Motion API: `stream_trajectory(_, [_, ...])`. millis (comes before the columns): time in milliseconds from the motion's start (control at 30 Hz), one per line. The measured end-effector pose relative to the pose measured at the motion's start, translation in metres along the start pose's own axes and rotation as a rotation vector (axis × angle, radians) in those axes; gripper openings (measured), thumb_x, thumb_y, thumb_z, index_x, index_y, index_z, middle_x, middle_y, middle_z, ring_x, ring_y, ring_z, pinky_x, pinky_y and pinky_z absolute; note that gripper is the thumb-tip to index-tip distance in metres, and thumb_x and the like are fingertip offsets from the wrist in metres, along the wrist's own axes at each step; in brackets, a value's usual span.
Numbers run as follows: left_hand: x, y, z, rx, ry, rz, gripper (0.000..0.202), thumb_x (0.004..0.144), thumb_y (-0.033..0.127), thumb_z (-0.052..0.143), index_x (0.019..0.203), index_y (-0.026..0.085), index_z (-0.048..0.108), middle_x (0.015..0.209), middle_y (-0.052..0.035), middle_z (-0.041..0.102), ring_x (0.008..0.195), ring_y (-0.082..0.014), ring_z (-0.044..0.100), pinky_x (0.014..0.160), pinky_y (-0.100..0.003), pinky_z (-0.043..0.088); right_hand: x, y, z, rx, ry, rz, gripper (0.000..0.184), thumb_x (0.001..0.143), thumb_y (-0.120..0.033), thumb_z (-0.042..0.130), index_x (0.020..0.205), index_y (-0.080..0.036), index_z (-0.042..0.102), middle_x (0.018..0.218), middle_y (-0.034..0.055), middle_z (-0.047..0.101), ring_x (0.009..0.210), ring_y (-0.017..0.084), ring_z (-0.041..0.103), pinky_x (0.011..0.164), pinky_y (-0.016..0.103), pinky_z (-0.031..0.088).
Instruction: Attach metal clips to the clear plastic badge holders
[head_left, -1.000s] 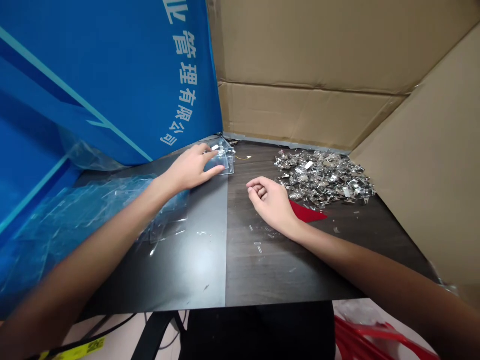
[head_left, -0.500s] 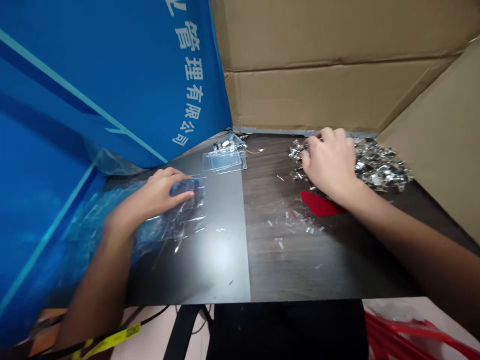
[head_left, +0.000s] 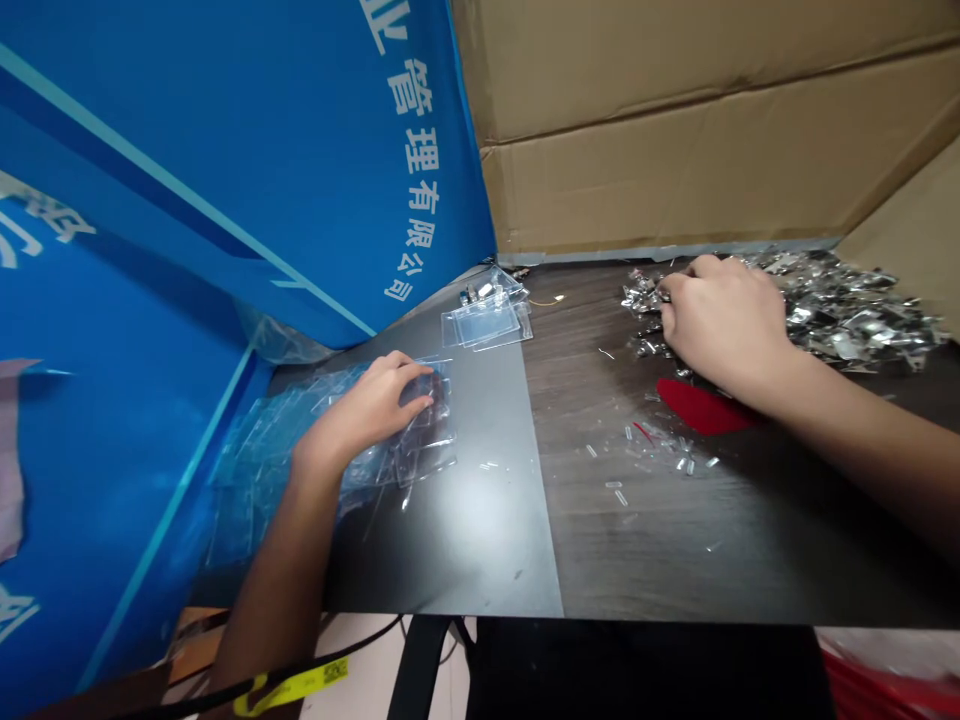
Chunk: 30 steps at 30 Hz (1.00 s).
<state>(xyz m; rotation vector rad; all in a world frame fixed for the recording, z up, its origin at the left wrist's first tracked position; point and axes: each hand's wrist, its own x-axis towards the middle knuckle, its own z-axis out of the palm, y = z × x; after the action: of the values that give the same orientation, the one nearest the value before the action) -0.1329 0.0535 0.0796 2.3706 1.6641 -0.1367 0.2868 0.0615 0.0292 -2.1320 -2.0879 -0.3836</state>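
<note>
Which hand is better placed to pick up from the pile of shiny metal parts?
Probably the right hand: it is at the edge of the pile of metal parts, touching it, while the left hand rests on clear plastic sleeves, well away from the pile.

Heap of glossy silver metal pieces (head_left: 847, 320): part hidden by right hand (head_left: 724, 325), single shapes too small to tell. Clear plastic sleeves (head_left: 427, 450) partly covered by left hand (head_left: 371, 415).

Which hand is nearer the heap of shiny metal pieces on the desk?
The right hand is nearer, right at the edge of the heap of shiny metal pieces. The left hand lies farther off, across the desk, on clear plastic sleeves.
</note>
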Motion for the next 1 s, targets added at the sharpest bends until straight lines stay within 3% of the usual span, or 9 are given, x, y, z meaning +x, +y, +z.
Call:
stream_trajectory(200, [0.0,-0.004,-0.001,0.027,0.007,0.058,0.069,0.1,0.059,0.053,0.151,0.015,0.068,0.149,-0.0206,0.063,0.141,-0.0419,0.061,0.122,-0.058,0.05,-0.002,-0.004,-0.003,-0.017,-0.037,-0.016,0.028,0.104,-0.009,0.056,0.109,-0.009,0.084,0.113,0.0215,0.075,0.101,0.033,0.066,0.081,0.042,0.038])
stream_trajectory(500, [0.004,-0.013,0.003,0.042,-0.016,0.06,0.063,0.096,0.051,0.057,0.149,0.019,0.07,0.15,-0.0173,0.064,0.136,-0.0385,0.063,0.117,-0.054,0.051,-0.001,-0.005,-0.006,0.009,-0.019,-0.026,0.037,0.101,-0.003,0.05,0.117,-0.005,0.083,0.119,0.0267,0.076,0.102,0.037,0.07,0.084,0.046,0.046])
stream_trajectory(633, [0.01,-0.028,0.011,0.031,0.014,0.076,0.062,0.099,0.053,0.059,0.149,0.018,0.07,0.151,-0.0164,0.063,0.133,-0.0363,0.062,0.115,-0.054,0.05,0.002,0.0,0.005,0.081,0.096,-0.067,0.041,0.095,0.002,0.045,0.102,-0.007,0.084,0.108,0.023,0.077,0.092,0.033,0.069,0.082,0.045,0.051])
stream_trajectory(733, [0.012,-0.036,0.015,-0.021,0.038,0.093,0.073,0.101,0.072,0.059,0.148,0.018,0.071,0.149,-0.0153,0.064,0.131,-0.0363,0.061,0.117,-0.055,0.047,0.005,0.007,0.015,0.149,0.217,-0.097,0.044,0.092,0.001,0.042,0.097,-0.012,0.084,0.1,0.0199,0.077,0.087,0.031,0.067,0.08,0.045,0.054])
stream_trajectory(833, [0.013,-0.041,0.017,-0.071,0.036,0.092,0.087,0.092,0.086,0.065,0.149,0.021,0.071,0.15,-0.0141,0.063,0.131,-0.0372,0.06,0.119,-0.055,0.045,0.008,0.014,0.019,0.216,0.336,-0.103,0.041,0.09,-0.002,0.044,0.092,-0.015,0.083,0.093,0.0183,0.075,0.082,0.03,0.063,0.077,0.046,0.055])
stream_trajectory(1000, [0.013,-0.04,0.015,-0.055,0.037,0.066,0.09,0.088,0.086,0.071,0.149,0.02,0.071,0.148,-0.0152,0.064,0.129,-0.0371,0.062,0.115,-0.052,0.048,0.012,0.023,0.013,0.236,0.372,-0.026,0.036,0.092,-0.008,0.046,0.092,-0.018,0.081,0.091,0.0186,0.069,0.085,0.032,0.06,0.08,0.05,0.053])
